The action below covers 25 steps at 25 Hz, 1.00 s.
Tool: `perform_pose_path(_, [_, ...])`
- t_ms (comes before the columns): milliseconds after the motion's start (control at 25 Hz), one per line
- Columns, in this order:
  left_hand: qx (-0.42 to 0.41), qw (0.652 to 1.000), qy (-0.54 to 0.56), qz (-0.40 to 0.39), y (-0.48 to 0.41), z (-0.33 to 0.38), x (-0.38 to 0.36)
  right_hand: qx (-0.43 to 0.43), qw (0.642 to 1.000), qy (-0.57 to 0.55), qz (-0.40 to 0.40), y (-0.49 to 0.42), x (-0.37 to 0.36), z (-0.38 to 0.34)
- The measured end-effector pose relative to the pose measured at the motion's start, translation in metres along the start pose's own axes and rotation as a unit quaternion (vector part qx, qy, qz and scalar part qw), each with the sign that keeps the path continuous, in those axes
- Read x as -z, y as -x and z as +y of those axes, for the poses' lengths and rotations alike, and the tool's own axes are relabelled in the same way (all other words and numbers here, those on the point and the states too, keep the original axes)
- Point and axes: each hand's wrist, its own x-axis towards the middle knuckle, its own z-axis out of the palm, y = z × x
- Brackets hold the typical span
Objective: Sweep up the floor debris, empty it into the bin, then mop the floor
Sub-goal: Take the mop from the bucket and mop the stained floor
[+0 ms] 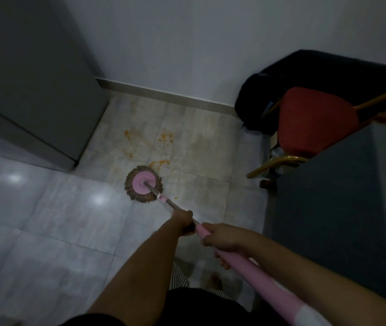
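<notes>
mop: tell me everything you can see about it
The mop has a round pink disc ringed by brownish, dirty-looking strands, lying flat on the pale tiled floor just short of the orange stains. A thin metal shaft rises from the disc's centre, slanting back toward the person, and widens into a pink plastic-looking handle. The left hand grips it lower down, the right hand higher up on the pink part.
</notes>
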Motion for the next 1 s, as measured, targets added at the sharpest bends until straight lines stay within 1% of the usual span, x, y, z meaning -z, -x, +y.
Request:
perform_pose_path(40, [-0.004, 1.000, 0.019, -0.004, -0.003, 0.007, 0.007, -0.004, 1.000, -0.019, -0.002, -0.007, 0.001, -0.011])
perform_pose_path(80, [-0.018, 0.999, 0.030, 0.010, -0.007, 0.019, 0.016, -0.005, 0.999, -0.035, -0.003, -0.014, 0.002, -0.025])
perform_pose_path(160, [-0.080, 0.996, 0.005, 0.044, -0.025, 0.049, 0.040, 0.006, 0.998, -0.062, -0.004, -0.035, 0.005, -0.059])
perform_pose_path(280, [-0.128, 0.989, -0.016, 0.078, -0.064, 0.111, 0.085, 0.024, 0.997, -0.076, 0.001, -0.081, 0.015, -0.132])
perform_pose_path(360, [-0.138, 0.985, -0.025, 0.096, -0.093, 0.167, 0.121, 0.044, 0.996, -0.080, 0.014, -0.117, 0.027, -0.188])
perform_pose_path(520, [-0.165, 0.975, -0.073, 0.130, -0.164, 0.278, 0.192, 0.068, 0.988, -0.138, 0.004, -0.202, 0.048, -0.297])
perform_pose_path(640, [-0.197, 0.963, -0.080, 0.163, -0.201, 0.327, 0.226, 0.067, 0.986, -0.155, 0.010, -0.245, 0.056, -0.349])
perform_pose_path(720, [-0.187, 0.967, -0.073, 0.157, -0.208, 0.334, 0.235, 0.065, 0.986, -0.155, 0.013, -0.252, 0.053, -0.359])
perform_pose_path(800, [-0.171, 0.969, -0.092, 0.152, -0.203, 0.321, 0.231, 0.064, 0.988, -0.139, 0.025, -0.242, 0.042, -0.346])
perform_pose_path(920, [-0.171, 0.960, -0.158, 0.154, -0.177, 0.287, 0.212, 0.072, 0.992, -0.094, 0.048, -0.213, 0.024, -0.306])
perform_pose_path(1000, [-0.167, 0.958, -0.196, 0.130, -0.151, 0.242, 0.185, 0.079, 0.993, -0.044, 0.071, -0.183, 0.016, -0.268])
